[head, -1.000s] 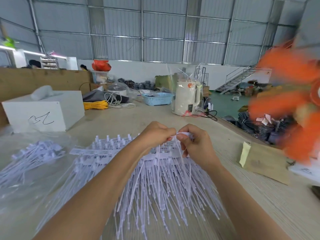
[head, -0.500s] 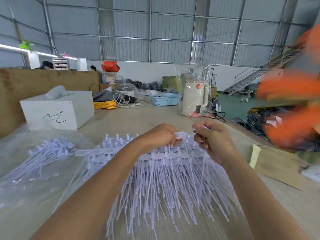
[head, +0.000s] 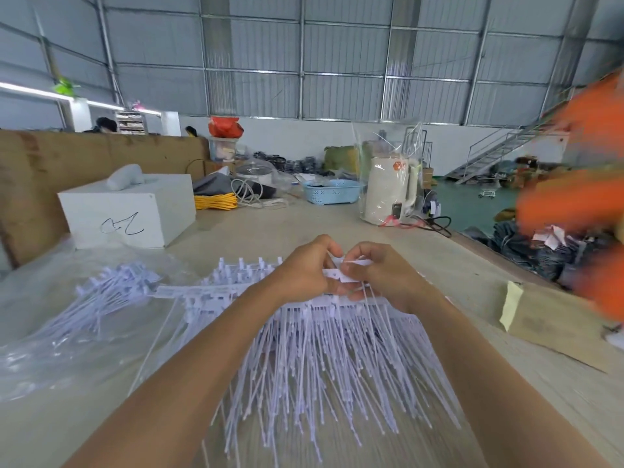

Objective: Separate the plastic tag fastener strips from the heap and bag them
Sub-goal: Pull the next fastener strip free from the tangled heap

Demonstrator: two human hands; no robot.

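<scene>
worktop (head: pixel 304 231): pale, in warehouse
heap (head: pixel 324 352): fastener strips fanned mid-worktop, under both hands
left hand (head: pixel 305 268): pinching strip (head: pixel 341 275) end
right hand (head: pixel 385 275): pinching same strip
bag (head: pixel 50 336): left, holds some strips

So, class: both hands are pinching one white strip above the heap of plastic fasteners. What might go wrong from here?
1. The pinched white plastic strip sits between the left hand and right hand above the tangled white fastener heap; lifting may drag neighbouring strips along.
2. The clear plastic bag lies flat to the left, so loading may scatter thin strands.
</scene>
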